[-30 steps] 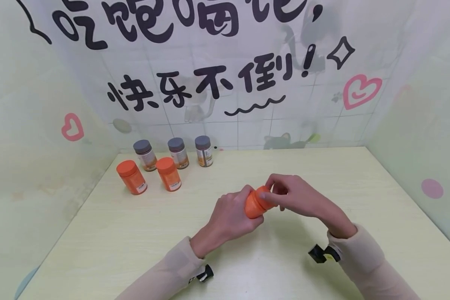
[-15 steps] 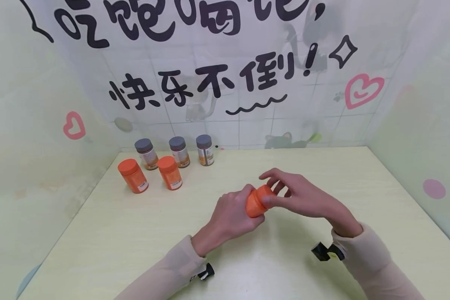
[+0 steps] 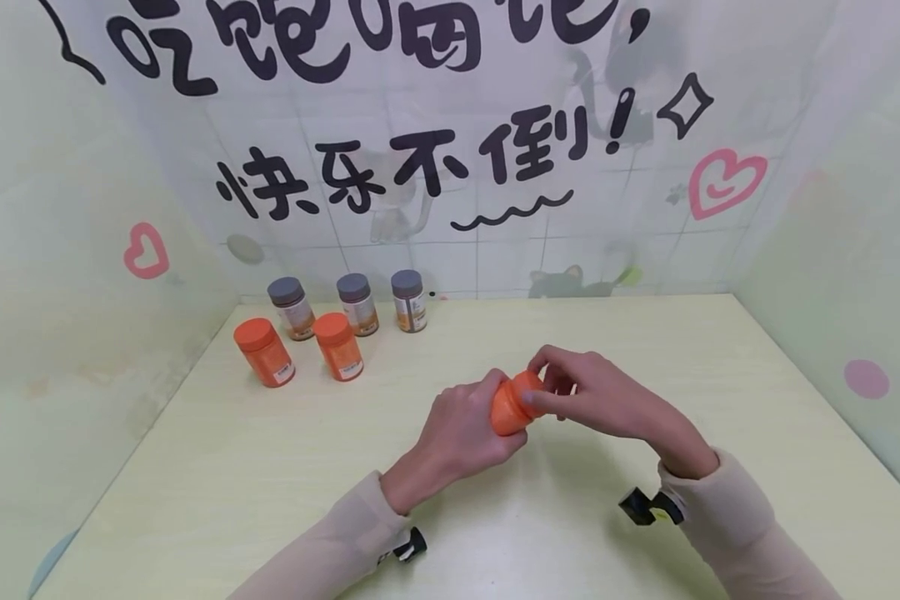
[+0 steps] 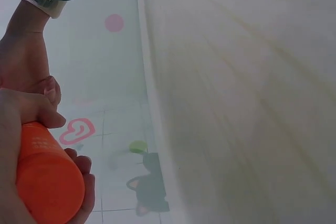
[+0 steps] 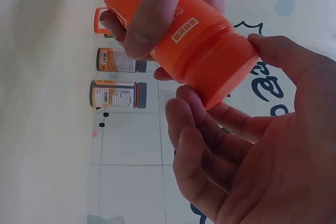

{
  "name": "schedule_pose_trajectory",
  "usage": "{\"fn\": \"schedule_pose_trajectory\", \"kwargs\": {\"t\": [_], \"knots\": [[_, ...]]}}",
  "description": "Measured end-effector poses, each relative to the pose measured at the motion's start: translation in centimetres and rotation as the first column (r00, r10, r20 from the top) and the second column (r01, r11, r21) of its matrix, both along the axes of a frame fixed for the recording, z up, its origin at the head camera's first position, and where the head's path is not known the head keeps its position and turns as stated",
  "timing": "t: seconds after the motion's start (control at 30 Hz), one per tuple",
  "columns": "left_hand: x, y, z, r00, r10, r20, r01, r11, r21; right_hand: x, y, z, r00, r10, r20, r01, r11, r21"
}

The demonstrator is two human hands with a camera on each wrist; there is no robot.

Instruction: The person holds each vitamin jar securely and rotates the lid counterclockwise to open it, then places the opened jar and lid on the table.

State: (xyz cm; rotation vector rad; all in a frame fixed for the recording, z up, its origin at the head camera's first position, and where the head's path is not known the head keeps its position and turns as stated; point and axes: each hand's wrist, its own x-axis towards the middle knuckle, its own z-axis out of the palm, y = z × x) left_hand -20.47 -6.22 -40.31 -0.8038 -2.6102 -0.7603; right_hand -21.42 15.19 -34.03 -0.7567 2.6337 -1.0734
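An orange screw-top bottle (image 3: 507,412) is held tilted above the table, its capped end toward the right. Around its body curl the fingers of my left hand (image 3: 461,429); the left wrist view shows the bottle's round base (image 4: 51,188) facing that camera. My right hand (image 3: 607,396) has its thumb and fingers on the orange cap (image 5: 223,72), pinching it at the rim. In the right wrist view the cap sits on the bottle, and white print shows on the body.
Two orange bottles (image 3: 266,354) (image 3: 339,348) stand at the table's back left. Behind them are three grey-capped bottles (image 3: 292,310) (image 3: 358,307) (image 3: 409,303). A printed curtain wall (image 3: 495,267) rises at the table's (image 3: 270,483) back edge.
Half a second ago the right fingers were spread off the cap; now they have closed back onto it. The left hand and its bottle have stayed nearly still.
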Motion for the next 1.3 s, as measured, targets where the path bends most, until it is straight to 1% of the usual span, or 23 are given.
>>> {"fn": "schedule_pose_trajectory", "kwargs": {"t": [0.07, 0.17, 0.33, 0.4, 0.5, 0.6, 0.67, 0.77, 0.87, 0.97, 1.07, 1.2, 1.3], "knots": [[-0.02, 0.03, -0.03, 1.0, 0.001, 0.001, -0.001, 1.0, 0.002, 0.07, 0.23, 0.17, 0.998, 0.036, -0.045, -0.035, 0.999, 0.003], [-0.03, 0.06, -0.09, 1.0, 0.001, -0.006, -0.001, 1.0, 0.004, 0.15, 0.54, 0.44, 0.993, 0.08, -0.085, -0.08, 0.997, 0.005], [-0.04, 0.11, -0.17, 1.0, 0.007, -0.021, -0.007, 1.0, 0.013, 0.08, 0.8, 0.65, 0.983, 0.142, -0.119, -0.144, 0.99, -0.008], [-0.06, 0.1, -0.2, 1.0, 0.008, -0.029, -0.008, 1.0, 0.017, 0.02, 0.78, 0.66, 0.981, 0.156, -0.119, -0.159, 0.987, -0.015], [-0.09, 0.08, -0.24, 0.999, 0.003, -0.035, -0.002, 1.0, 0.022, -0.05, 0.65, 0.58, 0.985, 0.133, -0.106, -0.135, 0.991, -0.01], [-0.1, 0.08, -0.27, 0.999, -0.004, -0.035, 0.005, 1.0, 0.023, 0.02, 0.39, 0.51, 0.996, 0.049, -0.072, -0.048, 0.999, 0.024], [-0.08, 0.09, -0.27, 0.999, -0.005, -0.034, 0.006, 1.0, 0.024, 0.06, 0.22, 0.42, 0.999, -0.017, -0.042, 0.019, 0.998, 0.052], [-0.04, 0.16, -0.27, 0.999, -0.004, -0.039, 0.005, 1.0, 0.022, 0.08, 0.13, 0.24, 0.996, -0.094, -0.003, 0.094, 0.992, 0.082], [-0.02, 0.21, -0.28, 0.999, -0.002, -0.046, 0.003, 1.0, 0.021, 0.05, 0.12, 0.12, 0.991, -0.133, 0.013, 0.131, 0.987, 0.094], [-0.01, 0.24, -0.29, 0.999, -0.003, -0.054, 0.004, 1.0, 0.018, 0.03, 0.16, 0.07, 0.991, -0.136, 0.016, 0.134, 0.986, 0.096], [0.0, 0.24, -0.31, 0.998, -0.005, -0.056, 0.006, 1.0, 0.016, 0.02, 0.24, 0.06, 0.994, -0.11, 0.025, 0.108, 0.991, 0.082], [0.01, 0.2, -0.3, 0.999, -0.003, -0.048, 0.004, 1.0, 0.017, 0.0, 0.38, 0.11, 0.999, -0.046, 0.024, 0.045, 0.998, 0.048], [0.03, 0.18, -0.28, 0.999, -0.001, -0.043, 0.002, 1.0, 0.015, -0.02, 0.48, 0.18, 1.0, 0.01, 0.004, -0.011, 0.999, 0.032]]}}
